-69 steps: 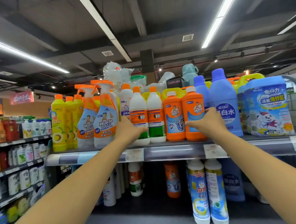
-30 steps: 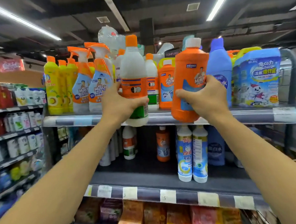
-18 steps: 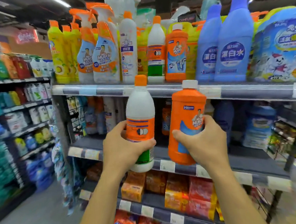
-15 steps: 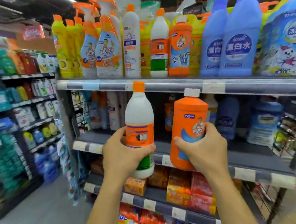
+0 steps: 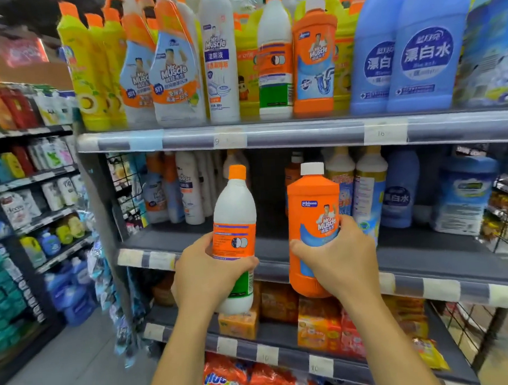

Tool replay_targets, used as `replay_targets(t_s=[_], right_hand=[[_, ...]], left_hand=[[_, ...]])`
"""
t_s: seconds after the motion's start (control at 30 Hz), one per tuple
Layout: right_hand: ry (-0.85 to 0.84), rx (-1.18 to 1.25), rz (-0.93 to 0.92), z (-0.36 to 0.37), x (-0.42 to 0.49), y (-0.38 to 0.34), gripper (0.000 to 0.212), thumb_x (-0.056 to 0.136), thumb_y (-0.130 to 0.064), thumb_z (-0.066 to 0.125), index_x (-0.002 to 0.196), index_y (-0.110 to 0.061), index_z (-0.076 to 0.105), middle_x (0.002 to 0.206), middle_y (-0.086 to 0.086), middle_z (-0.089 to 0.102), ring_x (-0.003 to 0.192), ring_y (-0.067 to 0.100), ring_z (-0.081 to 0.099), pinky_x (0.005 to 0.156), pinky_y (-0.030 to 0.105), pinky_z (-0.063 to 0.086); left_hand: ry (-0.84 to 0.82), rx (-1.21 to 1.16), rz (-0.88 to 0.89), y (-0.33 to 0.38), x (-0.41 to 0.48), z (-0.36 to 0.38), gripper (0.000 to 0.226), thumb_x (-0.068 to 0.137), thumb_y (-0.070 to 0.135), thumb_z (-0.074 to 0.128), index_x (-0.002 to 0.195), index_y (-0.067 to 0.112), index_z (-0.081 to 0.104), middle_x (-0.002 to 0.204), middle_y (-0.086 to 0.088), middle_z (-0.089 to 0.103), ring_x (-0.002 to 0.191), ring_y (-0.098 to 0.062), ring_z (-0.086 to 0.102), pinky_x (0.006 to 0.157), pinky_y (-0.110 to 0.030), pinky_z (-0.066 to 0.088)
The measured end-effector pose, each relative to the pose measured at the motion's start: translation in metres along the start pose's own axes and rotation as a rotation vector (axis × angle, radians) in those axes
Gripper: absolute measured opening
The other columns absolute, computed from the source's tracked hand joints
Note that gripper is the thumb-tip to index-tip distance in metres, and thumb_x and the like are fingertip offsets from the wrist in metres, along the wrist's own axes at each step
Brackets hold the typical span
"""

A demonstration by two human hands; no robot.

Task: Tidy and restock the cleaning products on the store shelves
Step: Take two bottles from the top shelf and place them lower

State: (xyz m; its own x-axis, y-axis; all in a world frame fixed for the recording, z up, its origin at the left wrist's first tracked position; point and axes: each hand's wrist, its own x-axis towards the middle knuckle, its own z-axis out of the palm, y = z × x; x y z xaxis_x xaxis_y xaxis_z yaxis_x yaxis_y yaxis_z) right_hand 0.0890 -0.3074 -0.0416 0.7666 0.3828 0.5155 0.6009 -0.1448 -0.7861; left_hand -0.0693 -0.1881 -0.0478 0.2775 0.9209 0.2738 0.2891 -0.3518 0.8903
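Orange-capped, the white bottle (image 5: 233,211) stands upright in the left hand (image 5: 204,271), whose fingers and thumb wrap round its labelled lower half. Just beside it but not touching, the right hand (image 5: 341,258) grips the orange bottle (image 5: 313,215) with a white cap, also upright. Both bottles are held in the air before the middle shelf (image 5: 427,259), below the top shelf (image 5: 302,134), where matching bottles stand beside blue bottles (image 5: 424,45).
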Motion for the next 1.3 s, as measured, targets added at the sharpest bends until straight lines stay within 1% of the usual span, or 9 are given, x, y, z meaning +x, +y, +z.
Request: replay_targets(t_s=[0.1,0.2,0.33,0.5,0.6,0.8,0.97,1.1,1.3], right_hand=[[0.020,-0.037,0.034,0.023,0.010,-0.002,0.055,0.054,-0.054,0.077,0.094,-0.031,0.047,0.080,-0.015,0.050,0.066,-0.003,0.046,0.052,0.015,0.031],[0.038,-0.066,0.053,0.044,0.023,-0.002,0.057,0.055,-0.054,0.078,0.095,-0.029,0.048,0.080,-0.014,0.049,0.068,0.003,0.048,0.053,0.021,0.035],[0.034,-0.088,0.101,0.071,0.041,0.002,0.057,0.056,-0.052,0.080,0.096,-0.027,0.048,0.079,-0.014,0.048,0.067,0.004,0.048,0.051,0.018,0.032],[0.050,-0.109,0.159,0.106,0.065,0.013,0.055,0.054,-0.052,0.079,0.093,-0.024,0.052,0.076,-0.014,0.051,0.064,-0.003,0.047,0.048,0.016,0.031],[0.077,-0.131,0.204,0.125,0.084,0.022,0.058,0.050,-0.054,0.077,0.092,-0.024,0.051,0.075,-0.014,0.049,0.062,-0.001,0.046,0.047,0.018,0.031],[0.169,-0.172,0.187,0.156,0.120,0.050,0.060,0.052,-0.051,0.079,0.095,-0.014,0.060,0.089,0.006,0.066,0.074,0.024,0.062,0.061,0.026,0.042],[0.131,-0.185,0.238,0.169,0.145,0.067,0.061,0.057,-0.042,0.084,0.097,-0.017,0.046,0.101,0.010,0.065,0.073,0.020,0.054,0.062,0.026,0.041],[0.144,-0.201,0.277,0.178,0.155,0.078,0.072,0.056,-0.037,0.086,0.112,-0.010,0.050,0.110,0.015,0.064,0.093,0.032,0.065,0.065,0.029,0.041],[0.162,-0.207,0.262,0.183,0.163,0.088,0.078,0.056,-0.033,0.087,0.118,-0.006,0.049,0.116,0.018,0.063,0.098,0.035,0.065,0.069,0.032,0.046]], left_hand=[[-0.013,0.005,-0.008,-0.005,0.027,-0.001,0.048,0.035,0.060,0.076,0.082,0.055,0.064,0.071,0.031,0.067,0.074,-0.004,0.068,0.074,-0.042,0.059],[-0.008,-0.023,-0.014,-0.014,0.055,-0.001,0.046,0.034,0.059,0.078,0.076,0.043,0.069,0.069,0.020,0.071,0.073,-0.007,0.069,0.075,-0.043,0.059],[-0.046,-0.038,-0.012,-0.025,0.091,0.004,0.051,0.033,0.060,0.077,0.078,0.038,0.070,0.073,0.014,0.073,0.074,-0.010,0.070,0.076,-0.043,0.059],[-0.076,-0.030,0.012,-0.037,0.131,0.011,0.044,0.038,0.060,0.080,0.075,0.040,0.068,0.068,0.018,0.068,0.070,-0.002,0.065,0.062,-0.028,0.049],[-0.084,-0.025,0.019,-0.043,0.152,0.016,0.040,0.045,0.055,0.085,0.077,0.039,0.067,0.071,0.017,0.068,0.070,-0.003,0.064,0.066,-0.031,0.050],[-0.114,-0.042,0.031,-0.054,0.185,0.027,0.044,0.044,0.054,0.084,0.079,0.035,0.066,0.073,0.014,0.069,0.072,-0.009,0.067,0.073,-0.037,0.056],[-0.144,-0.056,0.052,-0.062,0.203,0.033,0.048,0.043,0.052,0.086,0.082,0.034,0.064,0.077,0.012,0.069,0.074,-0.011,0.067,0.076,-0.042,0.058],[-0.162,-0.082,0.058,-0.069,0.215,0.038,0.050,0.044,0.046,0.090,0.085,0.034,0.063,0.079,0.010,0.071,0.076,-0.014,0.069,0.078,-0.045,0.059],[-0.166,-0.106,0.079,-0.077,0.227,0.044,0.063,0.044,0.038,0.093,0.098,0.029,0.062,0.087,0.000,0.073,0.080,-0.021,0.070,0.078,-0.047,0.060]])
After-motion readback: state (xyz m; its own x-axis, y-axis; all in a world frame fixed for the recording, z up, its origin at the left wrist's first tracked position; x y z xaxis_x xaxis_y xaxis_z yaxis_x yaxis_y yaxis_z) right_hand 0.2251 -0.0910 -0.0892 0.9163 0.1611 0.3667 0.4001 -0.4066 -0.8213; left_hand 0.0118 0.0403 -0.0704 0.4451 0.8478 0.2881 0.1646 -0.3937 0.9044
